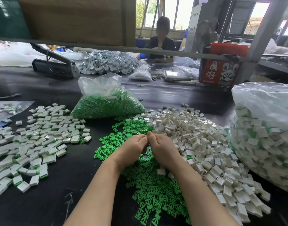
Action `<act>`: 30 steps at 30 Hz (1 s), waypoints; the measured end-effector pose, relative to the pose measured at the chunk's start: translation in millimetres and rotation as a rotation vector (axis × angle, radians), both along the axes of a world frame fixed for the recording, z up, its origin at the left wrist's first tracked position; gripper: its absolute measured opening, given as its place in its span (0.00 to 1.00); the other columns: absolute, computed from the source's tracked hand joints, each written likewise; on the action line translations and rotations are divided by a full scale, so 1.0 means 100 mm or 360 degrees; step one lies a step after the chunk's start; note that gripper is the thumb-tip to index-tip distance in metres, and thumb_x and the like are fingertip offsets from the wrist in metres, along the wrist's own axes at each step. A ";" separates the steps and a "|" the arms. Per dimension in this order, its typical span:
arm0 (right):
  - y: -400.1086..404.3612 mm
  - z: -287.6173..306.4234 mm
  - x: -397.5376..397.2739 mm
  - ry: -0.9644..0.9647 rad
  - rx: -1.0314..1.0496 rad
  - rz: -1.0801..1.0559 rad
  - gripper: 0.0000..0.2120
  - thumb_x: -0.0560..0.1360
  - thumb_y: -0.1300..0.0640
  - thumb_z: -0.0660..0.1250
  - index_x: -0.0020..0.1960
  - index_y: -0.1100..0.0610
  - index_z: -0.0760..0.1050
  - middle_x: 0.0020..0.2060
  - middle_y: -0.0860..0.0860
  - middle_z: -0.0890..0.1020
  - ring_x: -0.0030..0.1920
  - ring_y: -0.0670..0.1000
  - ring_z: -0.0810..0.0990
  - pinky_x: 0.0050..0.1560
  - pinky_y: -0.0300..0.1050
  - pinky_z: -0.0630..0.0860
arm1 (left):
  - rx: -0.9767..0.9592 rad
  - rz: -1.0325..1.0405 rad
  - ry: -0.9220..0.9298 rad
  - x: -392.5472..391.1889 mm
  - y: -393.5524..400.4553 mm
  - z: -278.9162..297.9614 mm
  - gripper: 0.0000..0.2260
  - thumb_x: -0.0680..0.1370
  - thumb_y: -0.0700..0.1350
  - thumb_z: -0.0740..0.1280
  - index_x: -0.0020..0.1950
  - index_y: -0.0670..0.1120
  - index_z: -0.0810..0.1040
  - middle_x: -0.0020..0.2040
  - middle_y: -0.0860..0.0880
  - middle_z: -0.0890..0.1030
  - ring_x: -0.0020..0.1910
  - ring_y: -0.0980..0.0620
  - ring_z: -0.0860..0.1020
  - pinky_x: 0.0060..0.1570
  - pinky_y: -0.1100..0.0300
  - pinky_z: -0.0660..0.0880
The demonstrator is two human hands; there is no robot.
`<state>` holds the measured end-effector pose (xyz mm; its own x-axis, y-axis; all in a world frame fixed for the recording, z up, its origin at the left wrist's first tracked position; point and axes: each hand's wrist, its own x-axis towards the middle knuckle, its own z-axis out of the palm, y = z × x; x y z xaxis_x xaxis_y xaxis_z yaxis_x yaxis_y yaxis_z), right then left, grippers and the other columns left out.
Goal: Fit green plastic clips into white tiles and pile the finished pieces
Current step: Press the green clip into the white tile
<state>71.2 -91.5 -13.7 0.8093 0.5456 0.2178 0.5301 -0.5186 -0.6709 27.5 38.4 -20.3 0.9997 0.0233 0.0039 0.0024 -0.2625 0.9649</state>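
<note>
Centrally, both hands [147, 144] curled together over green clips [149, 185]; contents hidden.

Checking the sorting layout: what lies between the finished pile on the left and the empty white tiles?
In the head view, loose green clips and both hands, left and right.
</note>
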 end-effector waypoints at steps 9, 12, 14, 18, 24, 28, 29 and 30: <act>0.00 -0.09 0.03 -0.0012 -0.0075 -0.0109 0.23 0.84 0.50 0.51 0.30 0.50 0.65 0.32 0.50 0.75 0.36 0.53 0.74 0.40 0.50 0.68 | 0.0092 -0.0007 0.0065 -0.01 -0.01 -0.03 0.16 0.85 0.43 0.55 0.56 0.32 0.76 0.48 0.39 0.77 0.47 0.47 0.72 0.57 0.38 0.72; -0.01 -0.10 0.04 0.0056 -0.0010 -0.0094 0.23 0.83 0.52 0.52 0.29 0.52 0.66 0.29 0.48 0.74 0.33 0.49 0.71 0.36 0.48 0.66 | 0.0043 -0.0031 0.0055 -0.01 0.01 -0.04 0.17 0.84 0.44 0.55 0.56 0.29 0.74 0.47 0.41 0.75 0.46 0.47 0.71 0.51 0.45 0.71; -0.02 -0.11 0.04 0.0060 -0.0002 -0.0071 0.23 0.83 0.52 0.52 0.29 0.52 0.65 0.28 0.48 0.72 0.32 0.49 0.70 0.36 0.48 0.65 | 0.0027 -0.0032 0.0053 -0.02 0.01 -0.05 0.17 0.85 0.43 0.55 0.56 0.28 0.73 0.47 0.41 0.73 0.46 0.47 0.70 0.50 0.49 0.69; -0.02 -0.11 0.03 0.0008 -0.0007 -0.0036 0.24 0.83 0.52 0.52 0.28 0.52 0.64 0.27 0.48 0.71 0.30 0.49 0.68 0.36 0.49 0.64 | 0.0037 -0.0056 0.0064 0.00 0.02 -0.06 0.17 0.85 0.43 0.54 0.58 0.29 0.73 0.48 0.41 0.74 0.47 0.46 0.71 0.53 0.44 0.72; -0.05 -0.10 0.02 0.0090 0.0051 0.0029 0.22 0.81 0.50 0.52 0.29 0.52 0.64 0.26 0.46 0.69 0.29 0.47 0.66 0.35 0.48 0.62 | -0.0024 -0.0096 0.0070 0.02 0.04 -0.10 0.15 0.85 0.46 0.56 0.56 0.39 0.79 0.55 0.34 0.80 0.50 0.47 0.75 0.58 0.41 0.73; -0.09 -0.04 0.04 0.0684 0.0595 0.0210 0.20 0.82 0.58 0.53 0.31 0.54 0.64 0.25 0.46 0.66 0.28 0.47 0.63 0.34 0.46 0.60 | -0.0221 -0.0137 0.0005 -0.02 0.06 -0.07 0.13 0.78 0.53 0.60 0.39 0.56 0.81 0.34 0.57 0.76 0.35 0.60 0.72 0.37 0.68 0.70; -0.12 -0.01 0.04 0.0769 0.0639 0.0259 0.20 0.82 0.59 0.53 0.32 0.55 0.64 0.24 0.46 0.66 0.27 0.45 0.63 0.32 0.43 0.61 | -0.0248 -0.0153 0.0005 -0.03 0.07 -0.07 0.13 0.78 0.53 0.60 0.38 0.56 0.81 0.33 0.56 0.73 0.33 0.60 0.69 0.34 0.69 0.69; -0.15 0.00 0.04 0.0820 0.0654 0.0311 0.19 0.83 0.60 0.53 0.33 0.57 0.65 0.24 0.45 0.67 0.26 0.44 0.63 0.31 0.39 0.62 | -0.0275 -0.0174 0.0003 -0.04 0.09 -0.08 0.13 0.78 0.52 0.60 0.37 0.56 0.80 0.33 0.55 0.70 0.31 0.59 0.67 0.32 0.70 0.67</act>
<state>75.2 -106.1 -13.4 0.7602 0.6476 0.0522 0.1486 -0.0951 -0.9843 23.9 47.7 -28.3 0.9963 -0.0853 0.0076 -0.0155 -0.0920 0.9956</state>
